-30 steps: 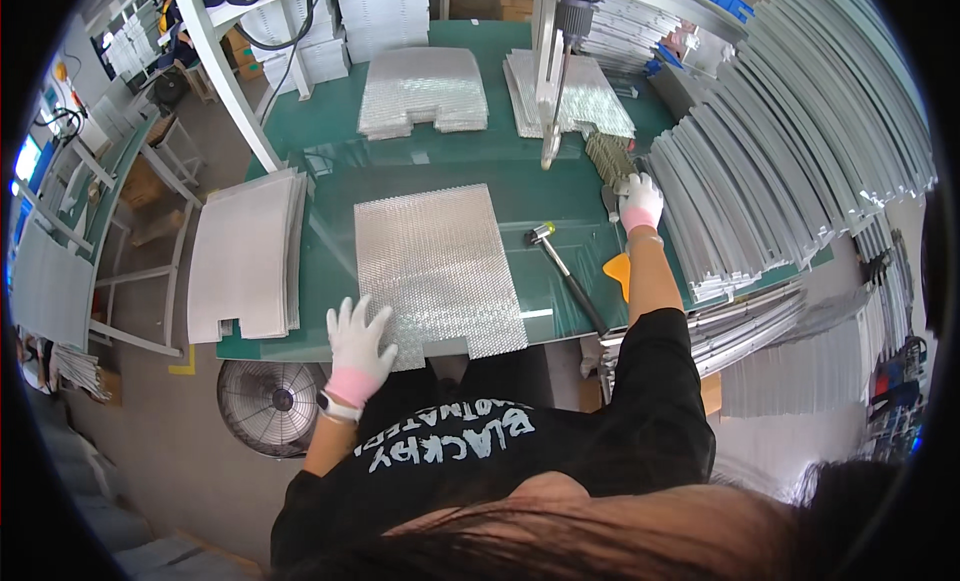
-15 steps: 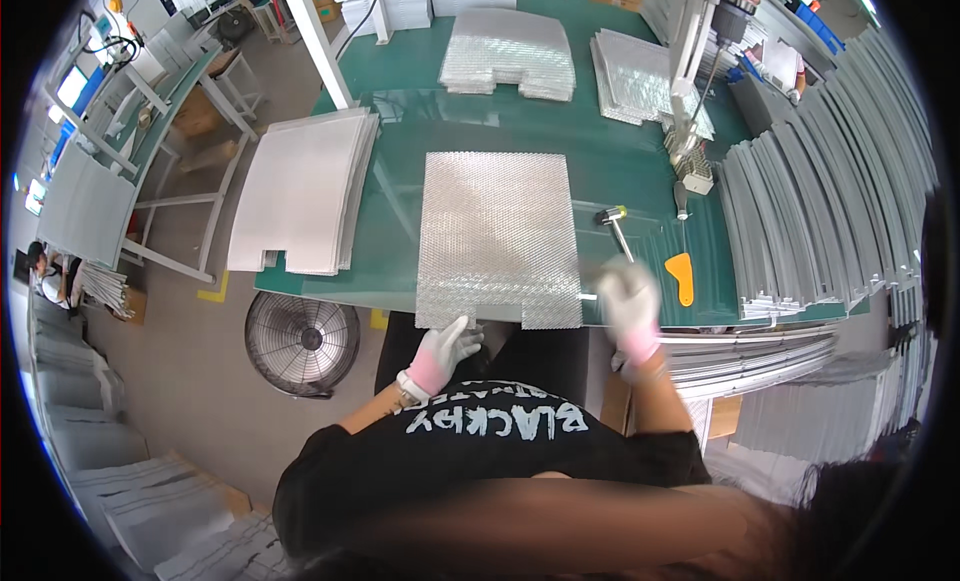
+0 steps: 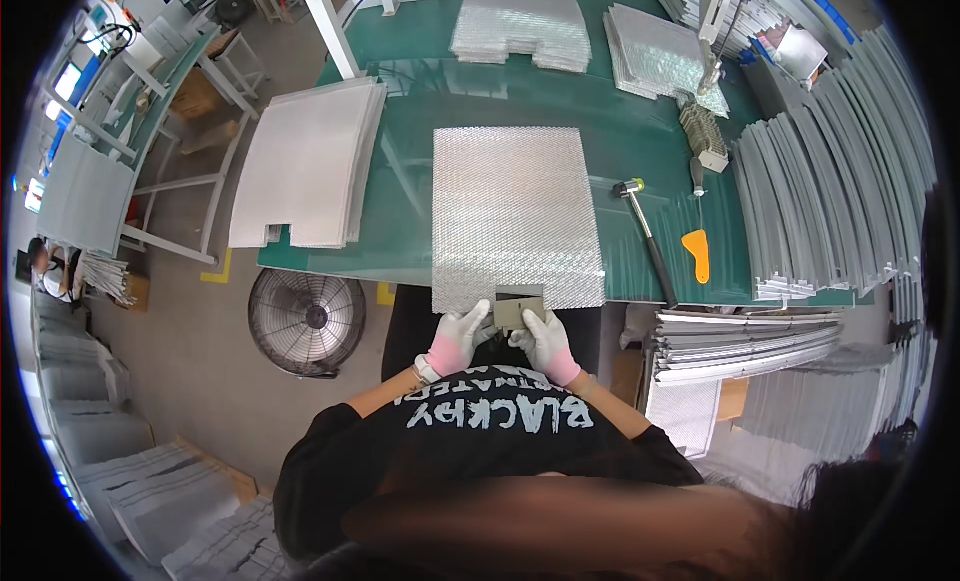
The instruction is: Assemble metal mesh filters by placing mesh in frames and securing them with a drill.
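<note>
White lettering is crossing my black shirt [image 3: 500,409] at six o'clock. My right fingers [image 3: 534,324] are pinching a small khaki plate [image 3: 514,312] by the notch of the mesh panel [image 3: 515,216]; my left fingers [image 3: 477,315] are angling toward its left edge, whether gripping I cannot tell. The panel is lying at twelve o'clock on the green surface [image 3: 405,216], a mallet [image 3: 648,236] at two, white panels [image 3: 305,166] at ten.
</note>
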A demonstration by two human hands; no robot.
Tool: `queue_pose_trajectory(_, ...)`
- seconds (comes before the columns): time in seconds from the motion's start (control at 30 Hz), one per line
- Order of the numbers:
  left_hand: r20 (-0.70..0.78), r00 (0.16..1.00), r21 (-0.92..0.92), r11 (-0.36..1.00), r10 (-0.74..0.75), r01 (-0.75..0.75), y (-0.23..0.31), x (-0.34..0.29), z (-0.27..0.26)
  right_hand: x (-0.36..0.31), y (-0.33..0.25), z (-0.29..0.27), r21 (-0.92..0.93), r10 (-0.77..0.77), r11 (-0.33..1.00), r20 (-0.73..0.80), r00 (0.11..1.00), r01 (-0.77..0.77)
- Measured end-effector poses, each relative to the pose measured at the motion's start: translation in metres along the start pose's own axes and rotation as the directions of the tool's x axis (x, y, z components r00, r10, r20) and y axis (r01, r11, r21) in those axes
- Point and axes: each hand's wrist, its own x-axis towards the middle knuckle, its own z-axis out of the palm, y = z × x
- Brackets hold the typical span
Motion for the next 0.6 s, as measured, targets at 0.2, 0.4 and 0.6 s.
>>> queue_pose_trajectory(0.2,0.018,0.998,0.296,0.954,-0.059,0.051,-0.002,0.004,0.005,-0.006,-0.012,0.009,-0.364,-0.121,0.928,-0.100,0.988,0.076)
queue_pose_trajectory(0.4,0.042,0.998,0.581,0.814,-0.053,0.019,0.004,0.006,0.014,-0.002,-0.011,0.003,-0.234,-0.280,0.951,-0.366,0.887,0.204)
queue_pose_trajectory(0.6,-0.008,0.990,0.194,0.971,-0.141,0.140,-0.004,0.004,0.019,-0.002,-0.009,-0.004,-0.286,-0.287,0.940,-0.373,0.883,0.185)
